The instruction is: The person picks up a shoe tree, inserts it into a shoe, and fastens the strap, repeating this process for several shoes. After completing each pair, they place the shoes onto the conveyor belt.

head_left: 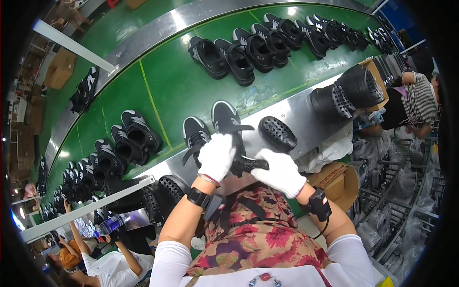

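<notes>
Head view, looking down on a shoe line. The left hand (216, 156), in a white glove, lies closed over the heel end of a black sneaker with a white sole edge (228, 125), apparently pinning it against the steel surface (301, 117). The right hand (280, 171), likewise gloved, is clamped on the sneaker's black strap (248, 164), drawn toward the body just beside the left hand, seemingly so that the shoe stays put while the strap is worked. The sneaker points away from the hands, its toe reaching onto the green conveyor belt (181, 81).

Just left of the left hand sits its mate, a second black sneaker (196, 136), laces loose. Beyond the right hand lies a black perforated insole (278, 133); farther to that side stand stacks of the same insoles (349, 93), within reach. Rows of finished black sneakers (248, 48) ride the belt, well beyond both hands.

Packaging: a brown cardboard box (337, 179), open-topped, stands below the surface to the right of the right hand, with crumpled white wrapping (330, 150) above it. A clear plastic bottle with a blue label (109, 225) lies far to the left hand's side.
</notes>
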### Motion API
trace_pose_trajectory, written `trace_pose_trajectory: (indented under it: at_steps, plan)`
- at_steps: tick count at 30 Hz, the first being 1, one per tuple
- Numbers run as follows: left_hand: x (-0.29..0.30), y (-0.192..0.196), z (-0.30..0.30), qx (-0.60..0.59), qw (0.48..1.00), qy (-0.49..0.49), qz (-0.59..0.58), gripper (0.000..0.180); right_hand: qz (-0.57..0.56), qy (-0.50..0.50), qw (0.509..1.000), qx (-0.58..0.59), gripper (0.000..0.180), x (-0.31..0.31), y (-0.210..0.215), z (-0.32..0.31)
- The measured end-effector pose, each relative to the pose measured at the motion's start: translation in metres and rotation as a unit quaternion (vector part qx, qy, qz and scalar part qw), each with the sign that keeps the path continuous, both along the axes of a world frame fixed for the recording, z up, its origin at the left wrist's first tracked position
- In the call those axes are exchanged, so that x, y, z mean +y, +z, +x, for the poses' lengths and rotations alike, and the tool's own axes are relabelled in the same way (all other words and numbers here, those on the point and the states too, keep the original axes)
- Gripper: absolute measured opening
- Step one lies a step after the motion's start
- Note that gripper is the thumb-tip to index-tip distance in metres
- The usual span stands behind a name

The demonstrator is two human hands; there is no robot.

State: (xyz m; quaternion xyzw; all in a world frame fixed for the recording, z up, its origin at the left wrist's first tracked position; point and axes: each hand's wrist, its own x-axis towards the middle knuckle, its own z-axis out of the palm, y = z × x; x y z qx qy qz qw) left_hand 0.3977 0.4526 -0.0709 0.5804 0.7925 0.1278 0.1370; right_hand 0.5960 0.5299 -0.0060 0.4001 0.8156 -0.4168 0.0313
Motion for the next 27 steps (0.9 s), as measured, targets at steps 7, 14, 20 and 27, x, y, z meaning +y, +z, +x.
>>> trace_pose_trajectory:
  at_steps: [7,14,20,27]
  plan:
    - [-0.01,0.0,0.005,-0.032,0.999,-0.035,0.003,0.025,0.23,0.052,0.971,-0.046,0.02,-0.017,-0.062,-0.056]
    - [-0.026,-0.014,0.005,0.002,0.998,-0.023,0.061,0.03,0.084,-0.04,0.996,-0.007,0.06,-0.009,-0.09,-0.035]
    - [-0.034,-0.015,0.022,0.025,0.999,-0.013,0.045,0.031,0.096,-0.046,0.993,-0.057,0.035,-0.009,-0.12,-0.069]
    - [-0.052,-0.016,0.022,0.002,0.988,0.102,0.112,0.032,-0.407,-0.327,0.796,0.307,0.022,0.009,-0.097,-0.051]
